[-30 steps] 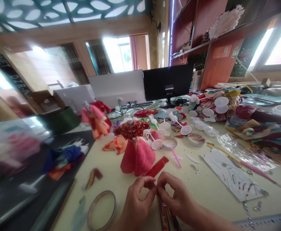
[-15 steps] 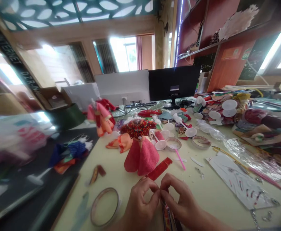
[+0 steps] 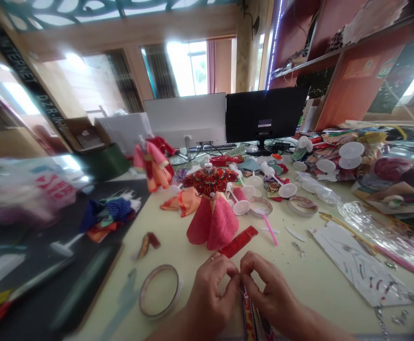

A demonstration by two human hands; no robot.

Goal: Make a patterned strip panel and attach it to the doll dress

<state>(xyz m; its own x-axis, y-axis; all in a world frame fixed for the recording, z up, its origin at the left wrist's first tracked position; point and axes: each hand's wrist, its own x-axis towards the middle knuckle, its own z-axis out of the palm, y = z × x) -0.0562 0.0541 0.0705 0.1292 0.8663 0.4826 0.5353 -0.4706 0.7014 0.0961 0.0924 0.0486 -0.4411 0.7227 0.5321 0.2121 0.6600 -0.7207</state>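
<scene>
Both hands meet low in the middle of the head view, thumbs and fingertips pinched together. My left hand [image 3: 215, 291] and my right hand [image 3: 271, 287] grip the top end of a patterned ribbon [image 3: 250, 318], which hangs down between them in strips toward the bottom edge. The exact spot they pinch is hidden by the fingers. Just beyond the hands lies a strip of red fabric [image 3: 239, 241]. Behind it stands a small doll costume with a pink skirt [image 3: 213, 222] and a dark red patterned cape [image 3: 210, 181].
A roll of tape [image 3: 160, 291] lies left of my hands. To the right are a pink stick [image 3: 270, 230] and a white card [image 3: 357, 265] bearing small trinkets. White doll stands [image 3: 241, 207] and fabric pieces crowd the back, before a black monitor [image 3: 266, 121].
The view has shifted slightly, so most things sit a little further right and higher. My hands keep the same pinch, with slightly more ribbon showing below them.
</scene>
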